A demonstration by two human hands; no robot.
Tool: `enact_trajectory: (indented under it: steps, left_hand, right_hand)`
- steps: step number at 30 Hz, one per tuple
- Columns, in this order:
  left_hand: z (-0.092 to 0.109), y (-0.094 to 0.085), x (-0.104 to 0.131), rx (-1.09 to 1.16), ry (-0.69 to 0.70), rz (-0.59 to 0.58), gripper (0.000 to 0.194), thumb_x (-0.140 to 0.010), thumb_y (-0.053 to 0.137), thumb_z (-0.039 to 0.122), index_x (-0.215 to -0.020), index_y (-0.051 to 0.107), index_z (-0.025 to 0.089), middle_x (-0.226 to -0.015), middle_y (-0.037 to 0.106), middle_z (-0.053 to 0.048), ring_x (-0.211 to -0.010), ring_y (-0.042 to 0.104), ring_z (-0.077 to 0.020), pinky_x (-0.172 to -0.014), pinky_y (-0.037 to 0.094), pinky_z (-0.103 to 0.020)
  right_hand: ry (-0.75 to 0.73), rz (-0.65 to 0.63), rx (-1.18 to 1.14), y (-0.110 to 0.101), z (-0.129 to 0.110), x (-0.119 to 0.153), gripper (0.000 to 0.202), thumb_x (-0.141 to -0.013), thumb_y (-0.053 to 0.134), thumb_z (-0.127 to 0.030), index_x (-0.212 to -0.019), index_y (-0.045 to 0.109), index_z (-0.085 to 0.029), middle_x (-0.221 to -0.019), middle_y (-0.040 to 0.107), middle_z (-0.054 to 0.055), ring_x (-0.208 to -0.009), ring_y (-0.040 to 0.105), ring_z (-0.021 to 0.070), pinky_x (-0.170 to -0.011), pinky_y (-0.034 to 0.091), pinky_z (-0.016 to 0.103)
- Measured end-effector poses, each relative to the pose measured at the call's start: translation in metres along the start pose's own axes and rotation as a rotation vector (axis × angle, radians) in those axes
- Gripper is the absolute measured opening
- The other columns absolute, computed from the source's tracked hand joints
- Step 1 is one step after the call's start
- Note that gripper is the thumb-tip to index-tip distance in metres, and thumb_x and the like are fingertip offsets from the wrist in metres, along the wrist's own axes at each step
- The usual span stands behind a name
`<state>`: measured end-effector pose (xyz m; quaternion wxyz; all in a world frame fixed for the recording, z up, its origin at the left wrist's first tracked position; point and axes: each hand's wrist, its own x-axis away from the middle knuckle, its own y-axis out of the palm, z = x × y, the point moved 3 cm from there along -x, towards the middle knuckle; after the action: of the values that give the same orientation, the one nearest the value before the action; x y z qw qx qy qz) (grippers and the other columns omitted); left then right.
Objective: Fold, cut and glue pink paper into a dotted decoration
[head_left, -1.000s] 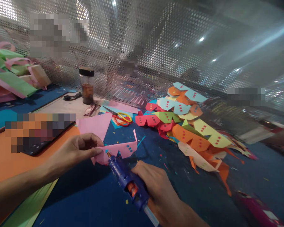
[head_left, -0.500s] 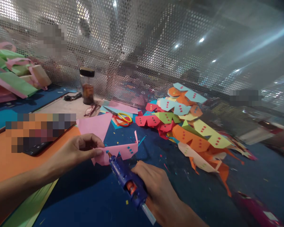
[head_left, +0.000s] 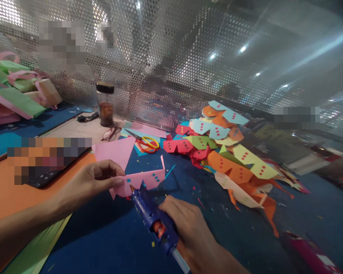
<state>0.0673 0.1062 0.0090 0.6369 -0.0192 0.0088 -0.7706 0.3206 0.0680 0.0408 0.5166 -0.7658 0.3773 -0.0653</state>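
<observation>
My left hand (head_left: 107, 177) pinches the left end of a folded pink paper cutout (head_left: 154, 179) between thumb and fingers. The cutout has a notch in its lower edge, a thin strip standing up at its right end and small blue squares on its face. In my right hand (head_left: 188, 220) is a blue hot glue gun (head_left: 151, 213), with a clear glue stick poking out of its rear. Its nozzle points at the cutout's face, just below a blue square near my left thumb; whether it touches the paper I cannot tell.
Scissors (head_left: 148, 144) with yellow and red handles lie beyond the cutout, beside a pink sheet (head_left: 114, 150). Colourful paper cutouts (head_left: 231, 167) are heaped at right. A lidded jar (head_left: 105, 106) stands near the perforated metal screen (head_left: 148, 49). A phone (head_left: 46, 175) rests on orange paper at left.
The glue gun's nozzle has shifted slightly down from the blue square on the pink cutout. The cutout's right end has moved a little left and down. Both hands keep their grips.
</observation>
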Motion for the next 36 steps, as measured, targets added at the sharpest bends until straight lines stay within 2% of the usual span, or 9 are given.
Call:
enact_trajectory:
  steps: [14,36]
  left_hand:
    - [0.0024,0.0000,0.0009,0.001,-0.011,-0.022,0.025,-0.080,0.079,0.039,-0.085,0.069,0.017,-0.075,0.076,-0.003,-0.065,0.070,-0.0153,-0.063,0.057,-0.025]
    - [0.0007,0.0022,-0.0002,0.040,0.019,-0.056,0.021,-0.084,0.078,0.036,-0.086,0.069,0.017,-0.075,0.077,-0.004,-0.066,0.071,-0.0142,-0.062,0.057,-0.023]
  right_hand:
    - [0.023,-0.022,0.021,0.0026,0.0032,0.0003,0.015,-0.083,0.051,-0.010,-0.084,0.044,-0.023,-0.075,0.057,-0.001,-0.064,0.053,0.0151,-0.058,0.033,0.028]
    - [0.077,-0.049,0.016,0.0038,0.0033,-0.0007,0.015,-0.086,0.050,-0.014,-0.081,0.040,-0.024,-0.073,0.056,-0.001,-0.063,0.052,0.0156,-0.058,0.033,0.028]
